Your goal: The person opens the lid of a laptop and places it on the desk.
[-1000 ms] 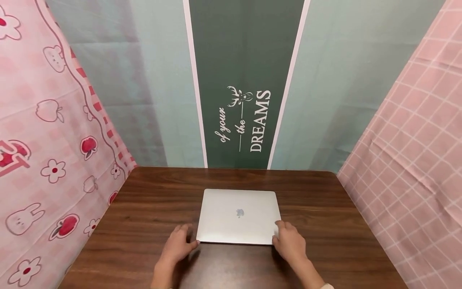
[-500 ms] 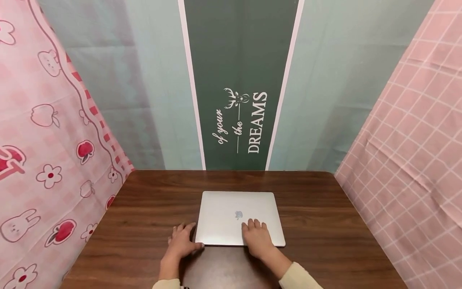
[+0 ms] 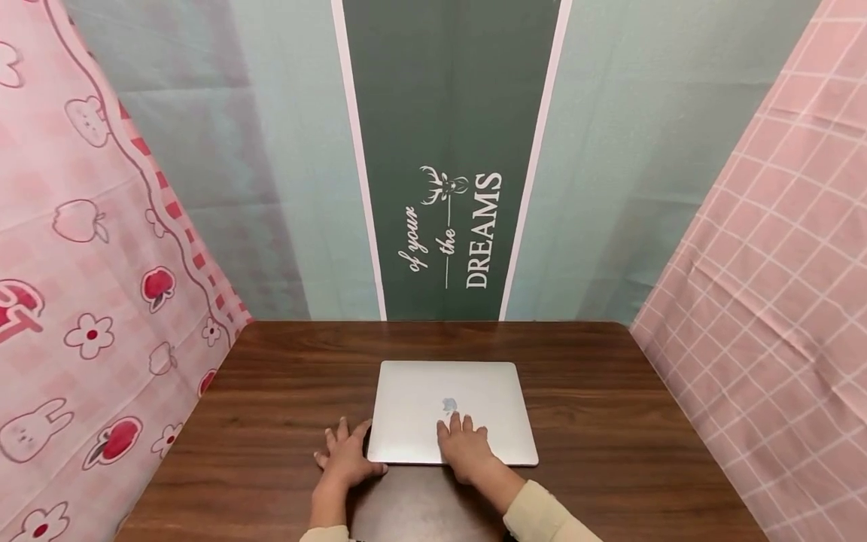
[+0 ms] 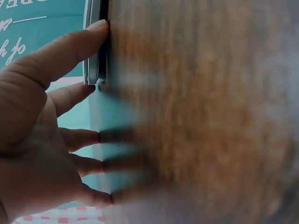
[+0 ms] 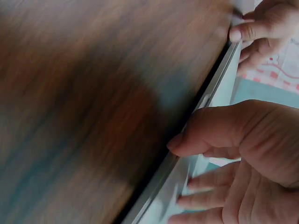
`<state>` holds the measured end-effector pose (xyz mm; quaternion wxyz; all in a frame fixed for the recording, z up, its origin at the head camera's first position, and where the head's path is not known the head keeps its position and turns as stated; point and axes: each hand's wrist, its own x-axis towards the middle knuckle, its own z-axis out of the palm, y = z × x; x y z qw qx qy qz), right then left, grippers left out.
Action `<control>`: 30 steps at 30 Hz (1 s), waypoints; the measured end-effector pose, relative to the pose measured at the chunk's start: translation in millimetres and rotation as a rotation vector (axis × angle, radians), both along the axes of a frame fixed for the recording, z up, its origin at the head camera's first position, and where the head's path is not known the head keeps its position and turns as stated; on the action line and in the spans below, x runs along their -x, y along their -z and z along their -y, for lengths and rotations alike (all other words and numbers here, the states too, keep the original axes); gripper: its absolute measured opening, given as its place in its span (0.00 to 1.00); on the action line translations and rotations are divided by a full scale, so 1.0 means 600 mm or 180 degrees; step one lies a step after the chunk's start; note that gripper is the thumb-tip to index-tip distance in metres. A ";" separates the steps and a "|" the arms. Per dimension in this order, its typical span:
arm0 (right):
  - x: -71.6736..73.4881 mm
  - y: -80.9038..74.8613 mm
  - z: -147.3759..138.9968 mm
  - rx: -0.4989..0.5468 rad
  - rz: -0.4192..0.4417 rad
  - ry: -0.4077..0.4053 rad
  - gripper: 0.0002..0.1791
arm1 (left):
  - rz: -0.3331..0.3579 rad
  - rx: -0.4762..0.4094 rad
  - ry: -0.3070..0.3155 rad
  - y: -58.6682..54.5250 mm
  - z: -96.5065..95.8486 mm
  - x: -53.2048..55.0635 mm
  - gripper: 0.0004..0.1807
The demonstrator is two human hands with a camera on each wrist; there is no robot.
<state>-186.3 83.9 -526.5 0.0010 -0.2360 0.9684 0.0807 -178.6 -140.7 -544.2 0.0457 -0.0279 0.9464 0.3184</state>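
A closed silver laptop [image 3: 406, 410] lies flat on the wooden table, a grey apple logo [image 3: 449, 406] on its lid. At its front left corner is my left hand [image 3: 348, 459]: the thumb touches the front edge, the index fingertip reaches the left side, and the other fingers spread straight on the table, as the left wrist view shows. My right hand [image 3: 467, 453] rests over the middle of the front edge. In the right wrist view its thumb [image 5: 210, 130] lies against that edge near the notch, while the fingers [image 5: 210, 198] extend straight over the lid.
The brown wooden table [image 3: 596, 421] extends on both sides of the laptop. A green curtain [image 3: 454, 90] with white lettering hangs behind it. Pink patterned cloth [image 3: 88, 263] stands at the left, pink checked cloth [image 3: 765, 286] at the right.
My right hand has moved left from the laptop's front right corner to the middle of its front edge. My left hand stays at the left corner, its fingers now more spread.
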 end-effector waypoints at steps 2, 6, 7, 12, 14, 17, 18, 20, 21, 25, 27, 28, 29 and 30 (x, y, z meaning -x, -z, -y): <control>-0.002 0.001 0.008 -0.0010 0.0094 0.0061 0.37 | 0.0014 0.0024 -0.0032 0.002 0.000 -0.002 0.46; -0.003 -0.001 0.024 0.0019 0.0204 0.0182 0.36 | 0.0009 0.0047 -0.0064 0.001 0.000 -0.005 0.46; -0.002 -0.001 0.027 0.0019 0.0196 0.0210 0.35 | 0.0005 0.0042 -0.0067 0.001 0.000 -0.005 0.46; 0.000 -0.004 0.032 0.0015 0.0096 0.0297 0.28 | 0.0006 -0.0036 -0.0051 -0.001 -0.001 -0.002 0.46; -0.001 -0.002 0.033 -0.0104 -0.0003 0.0249 0.26 | 0.0018 -0.0055 -0.0053 -0.002 -0.001 -0.002 0.47; -0.007 0.004 0.033 -0.0420 -0.0262 0.0126 0.26 | 0.0022 -0.0103 -0.0052 -0.003 -0.001 -0.003 0.48; -0.009 0.006 0.032 -0.0577 -0.0362 0.0075 0.27 | 0.0023 -0.0117 -0.0048 -0.004 -0.001 -0.004 0.48; -0.012 0.010 0.032 -0.0826 -0.0559 -0.0030 0.29 | 0.0032 -0.0162 -0.0050 -0.004 0.001 -0.006 0.48; -0.013 0.013 0.032 -0.0904 -0.0635 -0.0073 0.29 | 0.0047 -0.0188 -0.0055 -0.005 0.002 -0.008 0.48; -0.015 0.021 0.033 -0.1077 -0.0892 -0.0205 0.30 | 0.0065 -0.0263 -0.0078 -0.008 0.009 -0.011 0.46; -0.016 0.023 0.032 -0.1064 -0.0972 -0.0191 0.28 | 0.0053 -0.0290 -0.0065 -0.008 0.009 -0.011 0.45; -0.018 0.023 0.031 -0.1075 -0.1005 -0.0181 0.27 | 0.0039 -0.0292 -0.0053 -0.008 0.008 -0.009 0.45; -0.019 0.023 0.030 -0.1060 -0.1033 -0.0161 0.25 | 0.0028 -0.0293 -0.0042 -0.008 0.007 -0.008 0.44; -0.020 0.024 0.031 -0.1040 -0.1063 -0.0150 0.23 | 0.0010 -0.0290 -0.0044 -0.007 0.007 -0.008 0.44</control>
